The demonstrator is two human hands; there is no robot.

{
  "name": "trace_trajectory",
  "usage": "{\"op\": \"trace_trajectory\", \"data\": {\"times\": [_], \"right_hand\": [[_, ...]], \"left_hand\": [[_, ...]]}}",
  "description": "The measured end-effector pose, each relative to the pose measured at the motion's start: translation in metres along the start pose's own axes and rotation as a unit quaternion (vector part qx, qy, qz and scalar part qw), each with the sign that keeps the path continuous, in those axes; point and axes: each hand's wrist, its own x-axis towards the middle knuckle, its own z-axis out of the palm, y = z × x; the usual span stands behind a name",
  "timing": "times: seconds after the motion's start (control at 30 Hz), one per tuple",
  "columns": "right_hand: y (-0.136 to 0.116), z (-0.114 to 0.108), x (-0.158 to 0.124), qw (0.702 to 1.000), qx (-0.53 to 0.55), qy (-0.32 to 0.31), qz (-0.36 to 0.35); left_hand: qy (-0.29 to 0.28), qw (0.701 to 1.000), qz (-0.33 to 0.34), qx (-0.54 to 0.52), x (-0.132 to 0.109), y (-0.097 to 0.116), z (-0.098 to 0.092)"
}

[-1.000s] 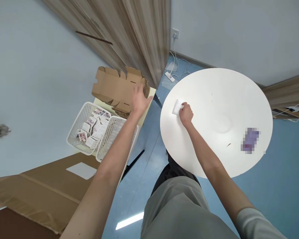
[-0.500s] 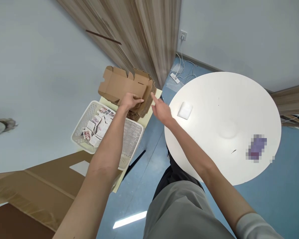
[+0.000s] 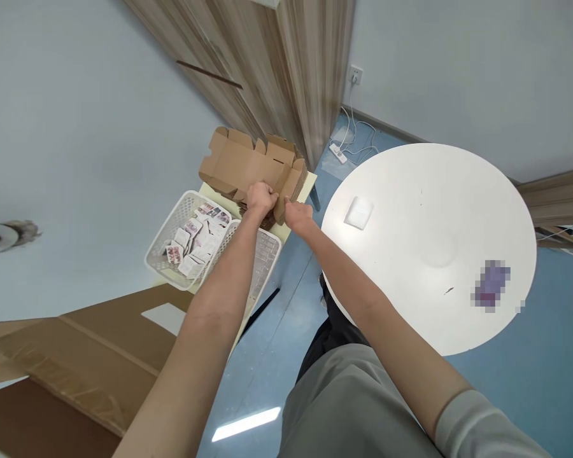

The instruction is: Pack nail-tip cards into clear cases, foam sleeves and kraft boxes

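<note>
— How is the light?
— Bright and even, from overhead. A white strip of glare (image 3: 246, 425) lies on the glossy blue floor (image 3: 530, 381), the round white surface (image 3: 439, 210) carries a soft sheen, and shadows are faint.
— And sharpness?
— The left hand (image 3: 261, 197) and right hand (image 3: 297, 215) at the stack of flat brown cardboard blanks (image 3: 248, 166) are crisp. The wood-grain cabinet (image 3: 286, 76) smears toward the top, the forearms stretch toward the lower edge, and a purple patch (image 3: 491, 284) is pixelated.

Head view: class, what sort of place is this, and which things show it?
Probably a small office room used for packing: a stack of flat cardboard boxes, white baskets of small packets, a round white table.
</note>
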Motion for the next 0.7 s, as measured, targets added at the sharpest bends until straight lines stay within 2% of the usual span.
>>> {"op": "trace_trajectory", "data": {"times": [0.1, 0.27, 0.37, 0.43, 0.5, 0.57, 0.63, 0.7], "right_hand": [[-0.012, -0.003, 0.005, 0.998, -0.010, 0.009, 0.056], [-0.026, -0.013, 0.003, 0.997, 0.011, -0.006, 0.078], [-0.022, -0.015, -0.024, 0.998, 0.026, 0.014, 0.054], [-0.008, -0.009, -0.062, 0.996, 0.044, 0.067, 0.025], [0.014, 0.005, -0.117, 0.988, 0.074, 0.135, 0.012], [0.043, 0.024, -0.184, 0.982, 0.105, 0.157, 0.029], [0.073, 0.043, -0.255, 0.975, 0.132, 0.169, 0.051], [0.099, 0.059, -0.322, 0.967, 0.155, 0.179, 0.098]], "left_hand": [[0.022, 1.000, 0.018, 0.012, -0.014, 0.003, -0.023], [0.131, 0.988, 0.076, -0.005, -0.061, 0.005, -0.082], [0.176, 0.979, 0.100, -0.015, -0.098, 0.011, -0.108], [0.200, 0.970, 0.137, -0.024, -0.122, 0.018, -0.112], [0.207, 0.961, 0.180, -0.045, -0.145, 0.030, -0.104], [0.192, 0.955, 0.215, -0.075, -0.165, 0.049, -0.084], [0.153, 0.951, 0.246, -0.106, -0.184, 0.075, -0.052], [0.096, 0.944, 0.285, -0.133, -0.202, 0.105, -0.012]]}}
